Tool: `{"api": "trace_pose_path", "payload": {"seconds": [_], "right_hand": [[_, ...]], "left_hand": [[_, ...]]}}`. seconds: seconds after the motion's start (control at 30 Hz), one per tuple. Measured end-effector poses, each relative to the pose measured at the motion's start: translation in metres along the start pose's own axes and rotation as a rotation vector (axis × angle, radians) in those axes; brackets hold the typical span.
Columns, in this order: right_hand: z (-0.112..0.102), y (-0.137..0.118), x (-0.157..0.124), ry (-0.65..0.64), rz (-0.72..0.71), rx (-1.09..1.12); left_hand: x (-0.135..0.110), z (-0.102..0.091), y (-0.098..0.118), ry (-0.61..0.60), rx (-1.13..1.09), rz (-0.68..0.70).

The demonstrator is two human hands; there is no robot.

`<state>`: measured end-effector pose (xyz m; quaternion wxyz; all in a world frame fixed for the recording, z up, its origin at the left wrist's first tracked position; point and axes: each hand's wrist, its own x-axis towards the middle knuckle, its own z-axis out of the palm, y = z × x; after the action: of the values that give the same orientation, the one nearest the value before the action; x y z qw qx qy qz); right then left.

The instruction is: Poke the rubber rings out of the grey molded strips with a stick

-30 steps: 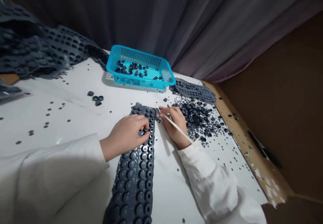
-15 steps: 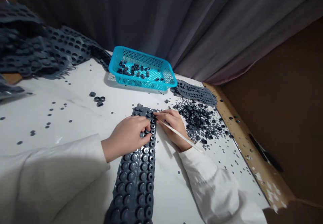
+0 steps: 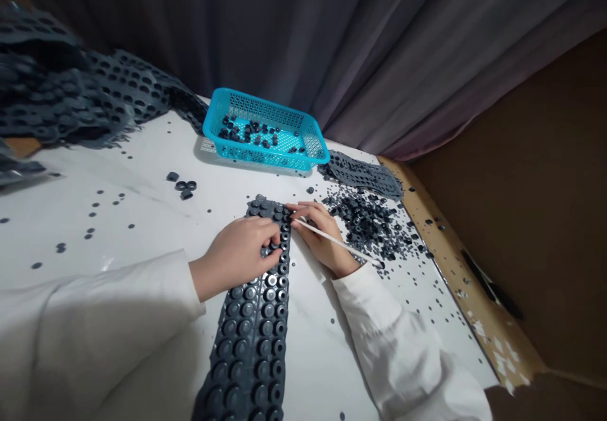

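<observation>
A long dark grey rubber strip (image 3: 253, 320) studded with round moulded rings lies lengthwise on the white table (image 3: 142, 219). My left hand (image 3: 239, 250) rests on the strip's far part, fingers curled and pinched on a ring at its right edge. My right hand (image 3: 317, 234) lies beside the strip's far right edge, closed around a thin white stick (image 3: 341, 244) whose tip touches the strip. Both arms wear white sleeves.
A turquoise plastic basket (image 3: 310, 140) with several dark rings stands at the back. A heap of loose rings (image 3: 367, 222) and a punched sheet (image 3: 363, 171) lie to the right. Punched rubber sheets (image 3: 71, 98) pile at the back left. Loose rings (image 3: 183, 187) dot the table. Dark curtain behind.
My right hand has shifted slightly left toward the strip's edge, and the stick now lies flatter. The left hand stays on the strip, fingers barely moved.
</observation>
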<state>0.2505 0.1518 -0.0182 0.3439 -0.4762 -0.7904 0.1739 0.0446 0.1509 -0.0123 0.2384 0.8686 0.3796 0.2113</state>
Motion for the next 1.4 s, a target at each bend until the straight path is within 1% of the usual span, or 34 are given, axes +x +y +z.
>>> {"api": "trace_pose_path", "payload": {"seconds": [0.17,0.3,0.37,0.43,0.5,0.57,0.7,0.77,1.0,1.13,1.2,1.3,1.4], "right_hand": [[-0.002,0.004,0.001,-0.048,-0.034,-0.181],[-0.003,0.004,0.003,-0.057,-0.047,-0.335],[-0.004,0.005,0.003,-0.036,-0.031,-0.415],[-0.004,0.008,0.003,0.016,0.014,-0.458],[-0.005,0.01,0.003,0.075,0.067,-0.423],[-0.004,0.011,0.003,0.11,0.09,-0.302],[-0.001,0.004,0.002,0.081,0.071,0.012],[0.0,-0.001,0.002,0.061,0.071,0.092],[-0.002,-0.004,0.002,0.083,0.014,0.06],[-0.001,-0.001,0.002,0.021,-0.007,0.098],[-0.001,0.0,0.001,0.021,-0.012,0.094],[0.0,0.0,0.0,0.061,0.021,0.088],[-0.001,0.0,-0.001,0.073,0.056,0.107]], "left_hand": [[0.001,0.0,0.001,-0.002,-0.002,-0.004],[0.001,0.0,0.0,0.0,0.014,0.005],[0.0,0.001,0.0,0.001,0.017,0.005],[0.0,0.001,0.0,-0.003,0.012,0.0],[0.0,0.0,0.001,-0.011,0.007,-0.006],[0.0,-0.001,0.002,-0.015,0.007,-0.01],[0.0,-0.001,0.001,0.002,0.006,-0.001],[0.0,0.0,0.0,0.006,0.002,0.009],[-0.001,0.001,-0.001,0.009,-0.003,0.006],[-0.001,0.0,0.0,0.005,-0.011,0.004],[-0.001,-0.001,0.0,0.003,-0.01,0.007],[-0.001,-0.002,0.001,0.003,-0.01,0.005],[-0.001,-0.002,0.0,-0.002,-0.018,0.005]]}}
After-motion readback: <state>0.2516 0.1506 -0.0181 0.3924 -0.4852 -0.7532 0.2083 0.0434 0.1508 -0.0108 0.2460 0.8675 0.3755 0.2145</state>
